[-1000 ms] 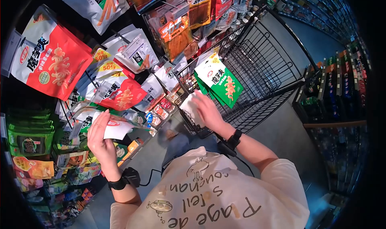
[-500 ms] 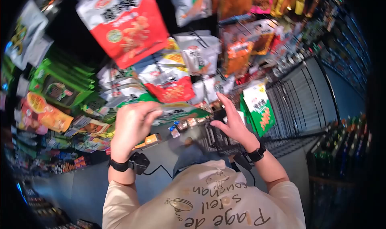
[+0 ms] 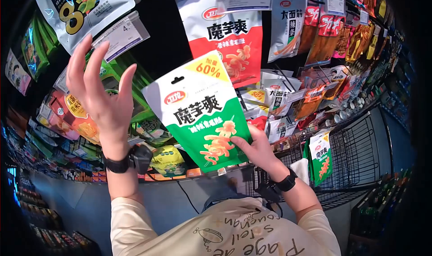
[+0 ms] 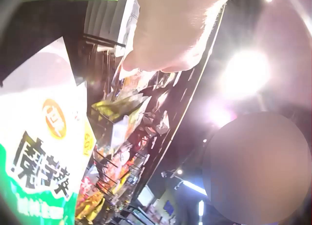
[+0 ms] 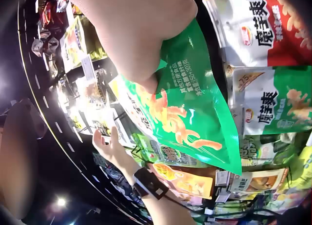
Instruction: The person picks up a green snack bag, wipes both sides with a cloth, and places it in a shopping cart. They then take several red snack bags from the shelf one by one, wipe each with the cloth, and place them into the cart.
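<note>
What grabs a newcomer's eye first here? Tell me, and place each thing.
Probably the large green-and-white pouch, central in the head view and pinched in the person's right grip. Next would likely come the left grip, raised and open at the left, and the red-and-white pouch hanging behind the held one, near the top.

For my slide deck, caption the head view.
Right hand holds a green-and-white pouch; left hand raised, fingers apart; shopping cart at right.
</note>
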The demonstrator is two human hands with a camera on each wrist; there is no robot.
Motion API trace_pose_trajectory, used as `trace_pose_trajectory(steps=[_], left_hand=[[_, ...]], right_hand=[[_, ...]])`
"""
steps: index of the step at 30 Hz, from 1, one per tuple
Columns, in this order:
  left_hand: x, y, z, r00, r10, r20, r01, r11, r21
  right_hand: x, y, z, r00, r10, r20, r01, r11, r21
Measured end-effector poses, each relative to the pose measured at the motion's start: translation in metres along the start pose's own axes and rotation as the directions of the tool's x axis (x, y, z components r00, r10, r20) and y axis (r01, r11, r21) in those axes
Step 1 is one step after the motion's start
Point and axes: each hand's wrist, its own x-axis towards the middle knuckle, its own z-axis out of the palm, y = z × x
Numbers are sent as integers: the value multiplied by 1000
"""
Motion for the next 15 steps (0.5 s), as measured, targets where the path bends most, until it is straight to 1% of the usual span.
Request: trace_pose_trajectory(steps=[1,2,4,5,6,8,9,13,15], left_hand=[[3,-9,4,997,65,-38,-62,995,74],[5,-15,5,997,68,-32,-66,995,72],[10,-25,5,977,149,150,-177,965,193],[11,-30,2,973,156,172,-188,963,194],[12,-33,0,973,157,171,-190,962,194],[15,-35,-5,980,151,132,-167,979,117],[15,-37,-4,989,105,101,-109,993,35],[20,-42,-6,988,80,133,-78,997,-25],[20,-43,-6,986,58,155,-52,998,-46]], right_hand=[[6,-4,6,1000,20,1,-21,998,55],[11,-7,11,1000,24,-2,-24,998,61],[21,-12,19,1000,3,-14,-3,999,53],[25,-17,22,1000,3,-17,-2,997,77],[29,-22,25,1000,2,-18,0,997,78],[37,-29,30,1000,21,-10,-21,997,77],[41,-30,32,1000,5,-12,-4,998,67],[53,-38,43,999,4,-34,0,994,108],[61,-41,48,999,-38,-32,44,977,210]])
